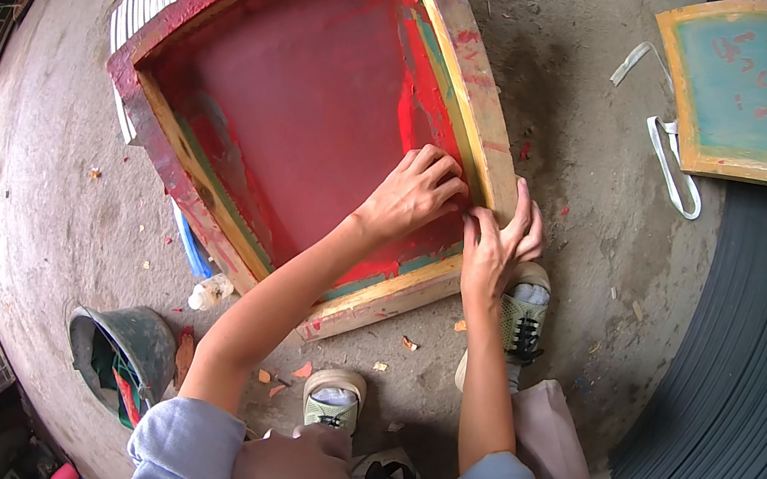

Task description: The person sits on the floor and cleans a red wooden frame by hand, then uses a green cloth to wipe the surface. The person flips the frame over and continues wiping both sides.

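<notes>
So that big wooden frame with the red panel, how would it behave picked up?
The wooden frame would probably stay stiff, given its thick joined bars. Being so broad, it might tip if lifted by one side. The bright red smears look wet, so they could be slippery.

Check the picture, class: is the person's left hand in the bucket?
No: the left hand is at the frame's near right corner, beside the right hand, well apart from the bucket.

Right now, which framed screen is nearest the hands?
The large red screen, left hand and right hand at its corner; the greenish screen lies apart, upper right.
</notes>
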A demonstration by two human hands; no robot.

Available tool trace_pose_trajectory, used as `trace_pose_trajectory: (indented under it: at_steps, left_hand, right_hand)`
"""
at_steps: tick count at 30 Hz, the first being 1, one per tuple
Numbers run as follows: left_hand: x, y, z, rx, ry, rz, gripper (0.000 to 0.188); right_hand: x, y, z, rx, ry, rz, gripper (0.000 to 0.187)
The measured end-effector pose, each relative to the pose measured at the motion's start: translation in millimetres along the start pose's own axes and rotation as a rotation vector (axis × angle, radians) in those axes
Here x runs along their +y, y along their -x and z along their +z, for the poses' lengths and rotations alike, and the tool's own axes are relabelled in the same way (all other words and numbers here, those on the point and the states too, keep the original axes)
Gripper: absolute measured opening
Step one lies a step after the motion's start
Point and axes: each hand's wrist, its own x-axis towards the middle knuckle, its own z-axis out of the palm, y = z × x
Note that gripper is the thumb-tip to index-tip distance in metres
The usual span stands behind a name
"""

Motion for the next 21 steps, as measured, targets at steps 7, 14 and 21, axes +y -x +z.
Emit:
trace_pose_trajectory:
  at_steps: [7, 14, 21]
  left_hand:
    - [1.7, -1.6, 5.4, 0.04, 0.023, 0.011, 0.025]
    - [11.1, -3.9, 18.1, 0.056, -0.043, -0.072, 0.025]
    - [11.7, 3.7, 23.8, 0.05, -0.252, 0.033, 0.017]
  right_hand:
    - [9.6, -2.8, 13.8, 0.051, -0.002, -0.155, 0.016]
    - [9.6, -1.5, 26.5, 0.119, -0.008, -0.165, 0.01]
    - [11.8, -0.4, 23.6, 0.137, -0.126, -0.147, 0.013]
